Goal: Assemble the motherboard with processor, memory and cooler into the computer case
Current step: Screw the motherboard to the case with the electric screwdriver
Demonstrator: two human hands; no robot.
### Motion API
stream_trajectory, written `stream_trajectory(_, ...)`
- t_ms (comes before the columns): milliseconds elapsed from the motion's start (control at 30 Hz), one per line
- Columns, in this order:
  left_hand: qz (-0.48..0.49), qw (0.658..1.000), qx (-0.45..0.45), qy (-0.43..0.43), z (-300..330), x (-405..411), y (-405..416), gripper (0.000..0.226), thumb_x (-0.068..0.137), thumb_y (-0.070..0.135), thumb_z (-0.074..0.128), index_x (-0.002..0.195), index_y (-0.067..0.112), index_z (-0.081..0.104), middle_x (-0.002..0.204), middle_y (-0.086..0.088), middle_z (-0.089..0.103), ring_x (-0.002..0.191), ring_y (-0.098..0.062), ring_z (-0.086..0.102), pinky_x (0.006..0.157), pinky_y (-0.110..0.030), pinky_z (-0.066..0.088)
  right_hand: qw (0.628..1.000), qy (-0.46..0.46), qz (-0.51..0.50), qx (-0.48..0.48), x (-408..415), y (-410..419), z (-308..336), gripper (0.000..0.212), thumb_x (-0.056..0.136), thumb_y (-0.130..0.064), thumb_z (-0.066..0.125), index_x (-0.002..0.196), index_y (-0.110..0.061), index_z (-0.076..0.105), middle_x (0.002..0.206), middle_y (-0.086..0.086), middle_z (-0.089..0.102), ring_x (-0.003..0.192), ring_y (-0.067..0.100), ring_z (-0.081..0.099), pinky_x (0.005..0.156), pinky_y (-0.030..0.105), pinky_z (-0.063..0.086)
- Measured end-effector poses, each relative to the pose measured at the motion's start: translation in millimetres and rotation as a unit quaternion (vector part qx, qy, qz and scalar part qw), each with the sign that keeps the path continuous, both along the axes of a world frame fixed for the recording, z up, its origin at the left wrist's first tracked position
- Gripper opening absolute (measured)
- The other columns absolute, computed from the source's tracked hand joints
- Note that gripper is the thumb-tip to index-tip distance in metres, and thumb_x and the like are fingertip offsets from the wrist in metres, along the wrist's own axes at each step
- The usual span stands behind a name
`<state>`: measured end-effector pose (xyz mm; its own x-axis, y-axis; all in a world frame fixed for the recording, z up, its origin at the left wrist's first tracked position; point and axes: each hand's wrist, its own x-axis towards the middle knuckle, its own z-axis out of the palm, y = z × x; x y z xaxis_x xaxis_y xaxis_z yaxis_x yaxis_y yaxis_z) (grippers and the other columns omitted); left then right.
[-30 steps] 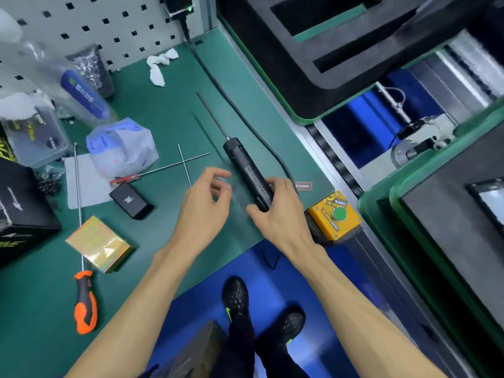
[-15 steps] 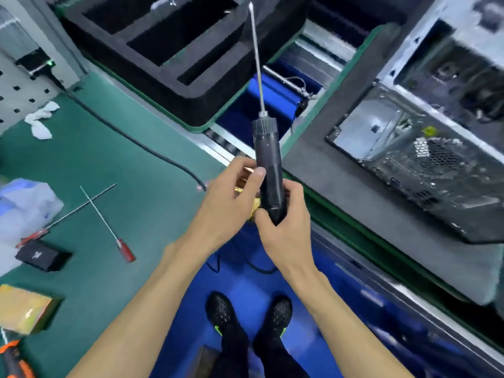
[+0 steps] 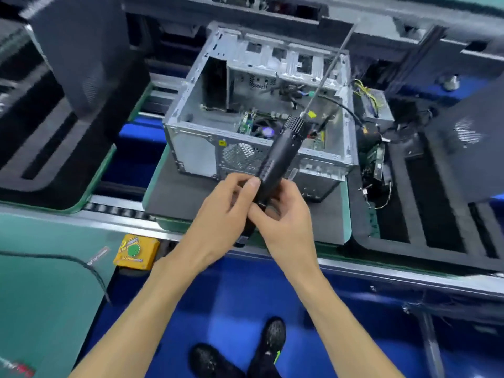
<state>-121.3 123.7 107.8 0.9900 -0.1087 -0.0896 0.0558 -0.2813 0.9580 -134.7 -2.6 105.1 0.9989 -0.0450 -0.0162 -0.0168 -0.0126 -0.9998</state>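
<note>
- Two hands are meeting at the lower end of a black electric screwdriver [image 3: 281,156], holding it up in front of the person.
- The left hand [image 3: 218,214] is gripping the handle from the left, its fingers [image 3: 252,184] curling around the barrel with one fingertip pressing against the side.
- The right hand [image 3: 286,216] is wrapping the handle from the right and below, its thumb lying across the base of the tool.
- The screwdriver is tilting up and to the right, and its long thin bit [image 3: 331,64] is reaching over the open top of the computer case [image 3: 196,148].
- The computer case is lying on its side on a dark foam pad [image 3: 174,195] on the conveyor, directly beyond the hands, with its open side facing upward.
- Inside the case, a green motherboard [image 3: 246,124] with a round cooler fan [image 3: 266,129] is sitting at the bottom, partly hidden behind the screwdriver body.
- Loose cables [image 3: 349,110] are trailing from the case over its right wall toward parts lying just beside it.
- A yellow box with a green button [image 3: 135,252] is sitting at the edge of the green tabletop [image 3: 41,268], well left of the hands.
- A black cord [image 3: 90,266] is crossing that tabletop.
- Black shoes [image 3: 272,334] are standing on the blue floor below.
</note>
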Motion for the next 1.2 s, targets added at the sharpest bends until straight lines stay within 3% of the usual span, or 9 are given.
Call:
stream_trajectory(233,-0.091,0.989,-0.112,0.029,47,10,-78,0.052,0.091,0.066,0.035,0.102,0.019,0.056,0.064,-0.01,0.059,0.049,-0.025,0.054,0.042,-0.034,0.046,0.996,-0.066,0.018,-0.056,11,-86,38,0.029,0.088,-0.044,0.066,0.112,-0.029,0.067,0.097,-0.015,0.073,0.09,0.005,0.067,0.08,0.016,0.049)
stream_trajectory(300,-0.076,0.989,-0.124,0.038,58,16,-92,0.065,0.087,0.071,0.033,0.101,0.011,0.052,0.057,-0.011,0.057,0.039,-0.025,0.048,0.038,-0.028,0.039,0.991,-0.104,0.035,-0.08,14,-117,45,0.024,0.099,-0.039,0.051,0.116,-0.032,0.067,0.104,-0.018,0.072,0.1,0.001,0.066,0.086,0.016,0.048)
stream_trajectory(367,-0.065,0.99,-0.117,0.051,66,20,-107,0.062,0.086,0.072,0.036,0.096,0.012,0.048,0.057,-0.012,0.057,0.037,-0.024,0.045,0.037,-0.026,0.036,0.978,-0.159,-0.008,-0.133,20,-146,46,0.026,0.1,-0.023,0.051,0.122,-0.024,0.065,0.108,-0.008,0.071,0.103,0.012,0.066,0.09,0.03,0.052)
stream_trajectory(500,-0.074,0.988,-0.105,0.088,74,19,-143,0.06,0.088,0.071,0.039,0.097,0.012,0.042,0.06,-0.012,0.06,0.039,-0.024,0.048,0.037,-0.026,0.036,0.919,-0.299,-0.082,-0.244,35,-173,42,0.065,0.084,0.007,0.065,0.143,-0.013,0.044,0.135,0.009,0.049,0.128,0.023,0.047,0.108,0.04,0.041)
stream_trajectory(600,-0.088,0.982,-0.108,0.124,81,19,-169,0.073,0.086,0.075,0.037,0.106,0.005,0.044,0.06,-0.015,0.06,0.039,-0.027,0.051,0.038,-0.026,0.038,0.879,-0.352,-0.083,-0.311,46,-182,36,0.072,0.08,-0.001,0.062,0.147,-0.02,0.042,0.151,0.008,0.034,0.142,0.028,0.031,0.119,0.039,0.023)
stream_trajectory(700,-0.106,0.977,-0.101,0.158,91,24,-189,0.083,0.079,0.08,0.037,0.107,0.003,0.044,0.058,-0.019,0.061,0.039,-0.032,0.054,0.038,-0.029,0.041,0.862,-0.383,-0.124,-0.309,54,-192,28,0.054,0.091,-0.009,0.066,0.141,-0.021,0.051,0.153,0.011,0.035,0.144,0.032,0.029,0.12,0.043,0.024)
stream_trajectory(833,-0.135,0.982,-0.06,0.119,106,28,-205,0.043,0.084,0.075,0.037,0.083,0.032,0.038,0.061,-0.023,0.061,0.04,-0.041,0.059,0.039,-0.037,0.046,0.851,-0.395,-0.204,-0.279,62,-204,21,0.045,0.092,-0.015,0.074,0.133,-0.021,0.058,0.148,0.014,0.043,0.139,0.034,0.037,0.112,0.054,0.034)
stream_trajectory(1000,-0.174,0.984,0.03,-0.015,115,42,-217,0.039,0.095,0.061,0.035,0.085,0.024,0.04,0.061,0.007,0.055,0.052,-0.016,0.059,0.055,-0.041,0.044,0.839,-0.391,-0.264,-0.27,69,-227,24,0.027,0.096,-0.019,0.07,0.123,-0.021,0.065,0.138,0.008,0.051,0.127,0.032,0.046,0.104,0.049,0.042)
stream_trajectory(1200,-0.17,0.982,-0.082,-0.009,110,83,-222,0.036,0.106,0.034,0.035,0.093,0.009,0.057,0.059,-0.009,0.061,0.044,-0.032,0.061,0.04,-0.028,0.046,0.862,-0.348,-0.302,-0.211,67,-249,31,0.026,0.086,-0.017,0.081,0.104,-0.002,0.069,0.117,0.015,0.064,0.111,0.031,0.062,0.101,0.038,0.046)
